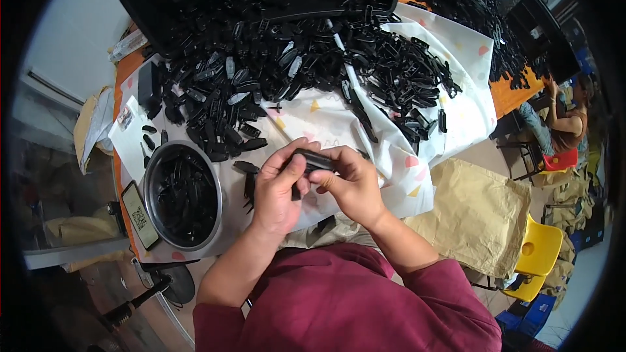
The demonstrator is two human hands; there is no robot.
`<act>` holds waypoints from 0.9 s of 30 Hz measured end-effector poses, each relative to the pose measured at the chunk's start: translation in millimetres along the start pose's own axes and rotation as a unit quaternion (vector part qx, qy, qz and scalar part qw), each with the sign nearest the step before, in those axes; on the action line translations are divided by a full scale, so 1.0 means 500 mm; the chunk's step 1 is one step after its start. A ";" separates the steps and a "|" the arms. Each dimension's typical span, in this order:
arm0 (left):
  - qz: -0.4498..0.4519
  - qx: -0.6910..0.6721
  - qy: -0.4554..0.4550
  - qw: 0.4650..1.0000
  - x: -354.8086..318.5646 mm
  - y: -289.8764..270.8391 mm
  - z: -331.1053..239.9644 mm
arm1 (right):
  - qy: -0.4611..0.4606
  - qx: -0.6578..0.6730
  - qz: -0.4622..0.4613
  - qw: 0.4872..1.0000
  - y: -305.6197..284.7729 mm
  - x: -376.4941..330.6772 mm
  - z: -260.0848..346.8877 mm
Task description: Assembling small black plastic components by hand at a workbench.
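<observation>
Both hands meet in front of my body, over the near edge of the cloth-covered table. Between them is an oblong black plastic part (315, 160), its exact kind unclear. My left hand (279, 189) closes on its left end, thumb on top. Fingers of my right hand (352, 184) pinch the right end. Another dark piece partly shows below the left fingers. To the left stands a round metal bowl (218, 212) holding several black parts. Beyond my hands a large heap of similar black pieces (215, 91) spreads across the cloth.
A black bin (134, 6) lies at the back, parts spilling from it. A phone (138, 218) rests left of the bowl. On the right are a brown paper sack (482, 215), a yellow stool (541, 244) and a seated person (567, 124) beside another parts pile (489, 19).
</observation>
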State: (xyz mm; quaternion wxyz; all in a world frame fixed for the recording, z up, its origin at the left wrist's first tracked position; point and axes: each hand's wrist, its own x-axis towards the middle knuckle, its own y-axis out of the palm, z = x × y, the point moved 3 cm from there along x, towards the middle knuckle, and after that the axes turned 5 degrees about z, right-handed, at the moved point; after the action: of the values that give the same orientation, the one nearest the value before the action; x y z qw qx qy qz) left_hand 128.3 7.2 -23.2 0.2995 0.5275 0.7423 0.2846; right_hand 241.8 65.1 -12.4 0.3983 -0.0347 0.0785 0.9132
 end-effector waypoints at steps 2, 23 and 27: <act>0.016 -0.008 -0.014 1.000 0.003 -0.003 -0.009 | -0.009 -0.007 0.015 1.000 0.000 0.008 -0.006; 0.174 0.908 -0.001 0.382 0.064 -0.092 -0.148 | -0.126 -0.669 -0.174 0.712 -0.268 0.169 0.030; 0.019 0.510 -0.025 0.860 0.056 -0.077 -0.131 | -0.179 -0.286 -0.083 0.938 -0.138 0.108 0.077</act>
State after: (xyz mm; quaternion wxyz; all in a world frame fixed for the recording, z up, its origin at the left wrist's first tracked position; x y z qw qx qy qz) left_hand 48.5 16.1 -12.3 0.0019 0.6278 0.7655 -0.1412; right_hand 255.7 157.1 10.9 0.4533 0.0105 -0.2620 0.8519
